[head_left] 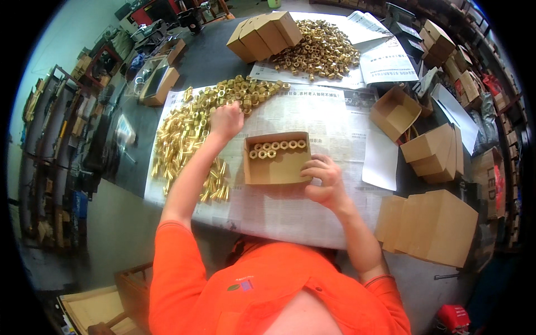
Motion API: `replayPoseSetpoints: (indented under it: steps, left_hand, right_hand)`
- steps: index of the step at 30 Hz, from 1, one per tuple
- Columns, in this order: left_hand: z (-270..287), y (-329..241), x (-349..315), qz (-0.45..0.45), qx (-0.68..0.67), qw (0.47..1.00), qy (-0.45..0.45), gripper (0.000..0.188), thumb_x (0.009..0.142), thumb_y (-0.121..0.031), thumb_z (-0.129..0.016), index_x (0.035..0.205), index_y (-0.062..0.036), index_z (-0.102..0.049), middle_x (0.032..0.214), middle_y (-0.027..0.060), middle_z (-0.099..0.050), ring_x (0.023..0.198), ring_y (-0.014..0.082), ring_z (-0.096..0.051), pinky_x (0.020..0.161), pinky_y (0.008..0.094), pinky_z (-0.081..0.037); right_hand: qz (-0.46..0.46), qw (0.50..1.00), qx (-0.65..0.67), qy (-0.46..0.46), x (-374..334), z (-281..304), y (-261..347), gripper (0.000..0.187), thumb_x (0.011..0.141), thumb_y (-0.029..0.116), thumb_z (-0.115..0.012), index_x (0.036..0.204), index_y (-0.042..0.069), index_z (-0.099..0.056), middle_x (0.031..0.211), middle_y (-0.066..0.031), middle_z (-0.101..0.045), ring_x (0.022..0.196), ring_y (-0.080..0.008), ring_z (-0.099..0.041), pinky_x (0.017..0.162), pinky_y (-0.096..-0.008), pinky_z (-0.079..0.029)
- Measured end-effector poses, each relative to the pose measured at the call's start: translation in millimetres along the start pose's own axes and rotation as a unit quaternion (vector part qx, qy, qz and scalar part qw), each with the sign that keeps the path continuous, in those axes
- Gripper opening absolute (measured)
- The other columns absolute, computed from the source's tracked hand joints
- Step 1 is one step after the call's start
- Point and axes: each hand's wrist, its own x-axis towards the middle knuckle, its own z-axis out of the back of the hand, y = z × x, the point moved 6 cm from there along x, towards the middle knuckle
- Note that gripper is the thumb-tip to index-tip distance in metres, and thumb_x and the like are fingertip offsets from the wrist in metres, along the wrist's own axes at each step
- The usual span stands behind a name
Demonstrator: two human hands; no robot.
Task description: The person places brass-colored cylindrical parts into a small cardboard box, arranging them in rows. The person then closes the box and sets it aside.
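A small open cardboard box (277, 170) lies on newspaper in front of me, with several brass nuts (277, 147) lined up along its far wall. My right hand (324, 180) rests against the box's right side, fingers curled on its rim. My left hand (225, 120) reaches into a spread of loose brass nuts (237, 91), fingers closed around some of them. Brass tube-like fittings (181, 139) lie heaped to the left of that hand.
A second pile of brass nuts (321, 50) sits at the far side beside several closed cardboard boxes (263, 34). Empty open boxes (395, 111) and stacked boxes (430, 223) stand on the right. Shelves with clutter line the left and right.
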Motion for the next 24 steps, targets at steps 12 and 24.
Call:
replayPoseSetpoints:
  steps: [12,24]
  left_hand:
    - [51,-113,-68,-0.157,-0.265,0.945,0.111,0.021,0.075,-0.02,-0.065,0.089,-0.0047,-0.068,0.08,0.0123,-0.067,0.069,0.0265,-0.066,0.061,0.035,-0.052]
    - [7,-129,-70,-0.17,-0.058,0.975,0.131,0.022,0.083,-0.027,-0.062,0.083,-0.0063,-0.057,0.073,0.0109,-0.065,0.065,0.0292,-0.065,0.058,0.0405,-0.05]
  right_hand:
    - [0.01,1.0,-0.003,-0.002,0,2,0,0.026,0.053,0.008,-0.059,0.077,0.003,-0.067,0.092,-0.0071,-0.068,0.099,-0.0339,-0.059,0.084,-0.0403,-0.05]
    - [0.006,1.0,-0.005,-0.001,0,2,1,0.026,0.053,0.009,-0.059,0.078,0.004,-0.067,0.092,-0.0062,-0.068,0.099,-0.0339,-0.059,0.085,-0.0402,-0.05]
